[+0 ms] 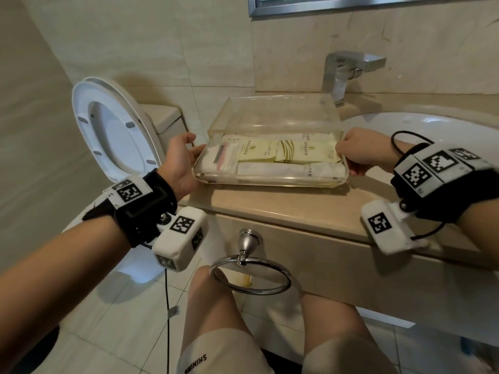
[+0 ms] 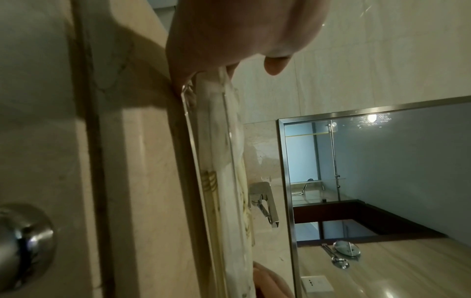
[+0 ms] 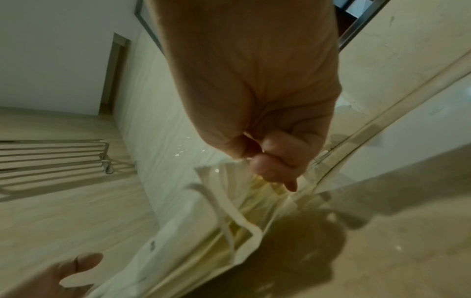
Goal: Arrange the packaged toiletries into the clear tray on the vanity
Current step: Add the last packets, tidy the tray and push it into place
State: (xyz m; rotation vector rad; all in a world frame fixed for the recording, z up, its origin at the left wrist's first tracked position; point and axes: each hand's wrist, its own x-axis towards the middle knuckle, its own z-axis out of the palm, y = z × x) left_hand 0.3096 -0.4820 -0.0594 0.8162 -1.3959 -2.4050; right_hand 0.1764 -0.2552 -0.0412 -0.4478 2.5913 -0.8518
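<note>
On the table [image 1: 283,209], left of the basin [image 1: 421,125], sits the clear tray [image 1: 270,181] — long axis left to right, lid [image 1: 275,112] raised behind. The left grip [image 1: 179,160] clasps its left end and the right grip [image 1: 361,152] pinches its right rim — both equally near. Inside lie flat sachets [image 1: 305,152].

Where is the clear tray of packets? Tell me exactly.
Head view: the clear tray sits on the beige counter between the toilet at left and the sink at right, the left hand and right hand holding its two ends.
</note>
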